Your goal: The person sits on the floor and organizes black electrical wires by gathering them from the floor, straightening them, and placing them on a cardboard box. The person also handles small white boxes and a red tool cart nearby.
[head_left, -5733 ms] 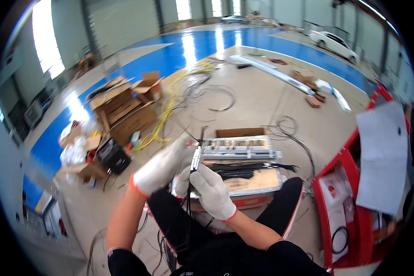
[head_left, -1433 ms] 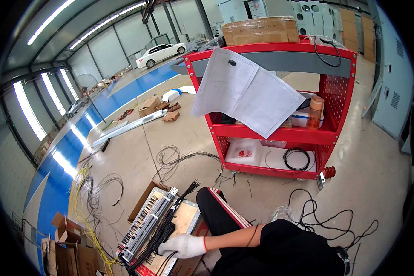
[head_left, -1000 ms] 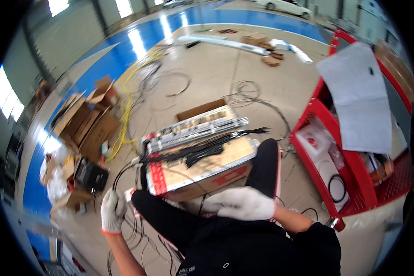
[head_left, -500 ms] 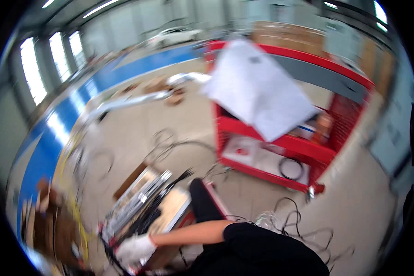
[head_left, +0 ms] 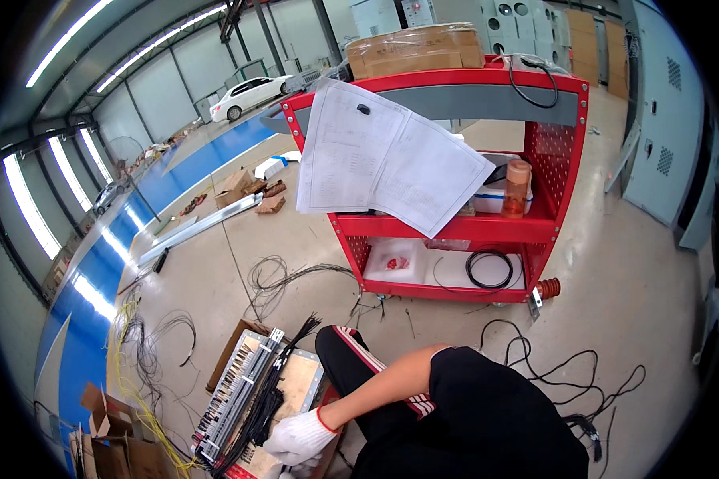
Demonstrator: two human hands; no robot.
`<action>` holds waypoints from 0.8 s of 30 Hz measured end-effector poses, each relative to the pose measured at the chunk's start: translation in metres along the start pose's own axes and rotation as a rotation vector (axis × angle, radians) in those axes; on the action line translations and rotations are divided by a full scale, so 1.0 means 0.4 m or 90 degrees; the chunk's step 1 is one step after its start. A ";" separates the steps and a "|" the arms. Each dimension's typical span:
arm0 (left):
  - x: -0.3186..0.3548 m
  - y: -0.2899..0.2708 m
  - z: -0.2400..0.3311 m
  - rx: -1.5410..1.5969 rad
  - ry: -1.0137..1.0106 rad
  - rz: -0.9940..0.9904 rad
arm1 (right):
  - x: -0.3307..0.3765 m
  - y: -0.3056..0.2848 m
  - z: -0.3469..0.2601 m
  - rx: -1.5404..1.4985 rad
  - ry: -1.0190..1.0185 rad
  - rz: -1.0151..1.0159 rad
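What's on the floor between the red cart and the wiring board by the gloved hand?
In the head view, loose black wires lie on the bare concrete floor between the red cart and the wiring board near the gloved hand.

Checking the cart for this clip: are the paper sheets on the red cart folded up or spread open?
Spread open: the paper sheets hang unfolded over the red cart, both pages showing.

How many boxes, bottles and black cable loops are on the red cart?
Cardboard box: 1
Orange bottle: 1
Black cable loops: 2, one on top and one on the bottom shelf
Total: 4 on the red cart
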State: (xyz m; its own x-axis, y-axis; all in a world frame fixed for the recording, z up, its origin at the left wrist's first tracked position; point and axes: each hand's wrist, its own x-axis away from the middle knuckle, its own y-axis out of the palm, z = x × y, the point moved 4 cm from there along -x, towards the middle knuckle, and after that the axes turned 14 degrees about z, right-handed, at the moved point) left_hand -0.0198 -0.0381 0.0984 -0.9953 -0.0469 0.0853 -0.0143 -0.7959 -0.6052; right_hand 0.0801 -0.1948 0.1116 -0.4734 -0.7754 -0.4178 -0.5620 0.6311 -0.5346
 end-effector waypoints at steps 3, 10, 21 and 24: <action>-0.032 0.040 0.048 -0.290 0.210 0.115 | 0.015 0.012 0.049 0.079 0.050 0.029; 0.010 0.056 0.057 0.126 -0.072 -0.103 | 0.066 -0.010 0.042 -0.115 0.071 -0.046; 0.048 0.082 0.048 -0.314 0.323 0.189 | 0.093 0.028 0.099 0.118 -0.046 0.000; 0.063 0.077 0.057 -0.402 0.364 0.171 | 0.097 0.001 0.071 0.252 -0.071 0.049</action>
State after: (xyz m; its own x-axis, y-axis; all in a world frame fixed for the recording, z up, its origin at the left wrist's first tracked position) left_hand -0.0430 -0.0776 0.0999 -0.8660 0.2582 -0.4282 0.3446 -0.3123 -0.8853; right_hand 0.0807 -0.2251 0.0745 -0.4150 -0.7375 -0.5327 -0.2129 0.6480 -0.7312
